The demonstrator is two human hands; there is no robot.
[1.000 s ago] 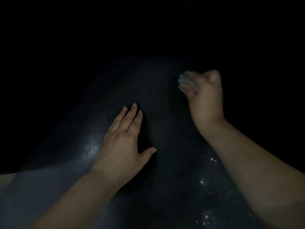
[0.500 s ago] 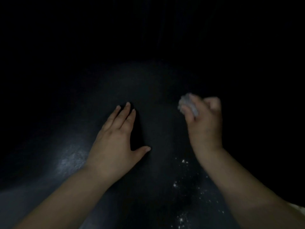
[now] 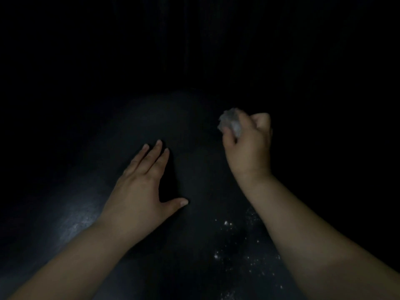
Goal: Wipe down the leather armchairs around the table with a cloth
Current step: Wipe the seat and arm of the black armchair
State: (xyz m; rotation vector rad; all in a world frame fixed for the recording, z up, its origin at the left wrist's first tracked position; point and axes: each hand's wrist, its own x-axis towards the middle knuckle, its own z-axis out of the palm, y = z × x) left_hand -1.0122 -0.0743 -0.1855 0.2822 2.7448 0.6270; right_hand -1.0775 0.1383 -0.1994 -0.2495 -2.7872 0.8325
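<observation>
Now | left hand (image 3: 138, 187) flat, fingers straight, palm on dark armchair leather (image 3: 194, 174) | right hand (image 3: 249, 146) fist-gripping balled pale cloth (image 3: 230, 123) on leather (very dim) | white specks (image 3: 227, 224) near right forearm

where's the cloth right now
In the head view the cloth sits right of centre, bunched in the right hand over the dark leather surface, up and right of the flat left hand.

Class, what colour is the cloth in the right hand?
Pale grey-white cloth, bunched in the right hand; head view.
</observation>
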